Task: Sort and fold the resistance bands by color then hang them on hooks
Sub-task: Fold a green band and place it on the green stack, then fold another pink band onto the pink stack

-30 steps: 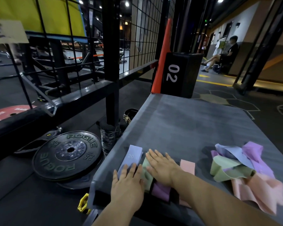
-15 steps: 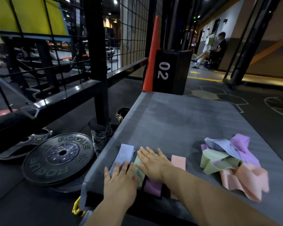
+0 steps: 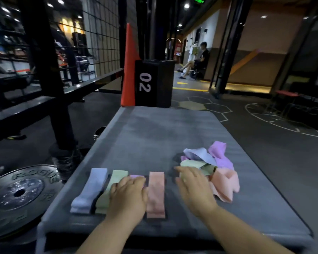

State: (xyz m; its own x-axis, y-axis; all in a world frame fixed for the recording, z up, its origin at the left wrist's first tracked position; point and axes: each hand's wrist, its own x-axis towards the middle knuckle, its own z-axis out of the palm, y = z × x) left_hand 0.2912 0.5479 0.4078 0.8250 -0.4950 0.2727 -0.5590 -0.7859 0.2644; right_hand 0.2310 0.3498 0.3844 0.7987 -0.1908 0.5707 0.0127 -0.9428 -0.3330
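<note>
Four folded resistance bands lie side by side in a row at the lower centre of the frame, near the front edge of the grey counter (image 3: pixel 154 136): one blue-grey band (image 3: pixel 92 189) at the left, one green band (image 3: pixel 116 180) next to it, one purple band (image 3: pixel 136 176) and one peach band (image 3: pixel 156 193) at the right end. Two hands are in view, well apart. The left hand (image 3: pixel 128 197) lies flat with straight fingers on the purple band, covering most of it. The right hand (image 3: pixel 193 187) is spread, fingers relaxed, at the left edge of one loose pile (image 3: pixel 218 160) right of centre; whether it touches the pile cannot be told. That tangle shows the same four colours, though its bands cannot be counted singly. One black weight plate (image 3: pixel 20 193) lies on the floor at lower left, and one black box (image 3: pixel 152 83) marked 02 stands beyond the counter's far end.
</note>
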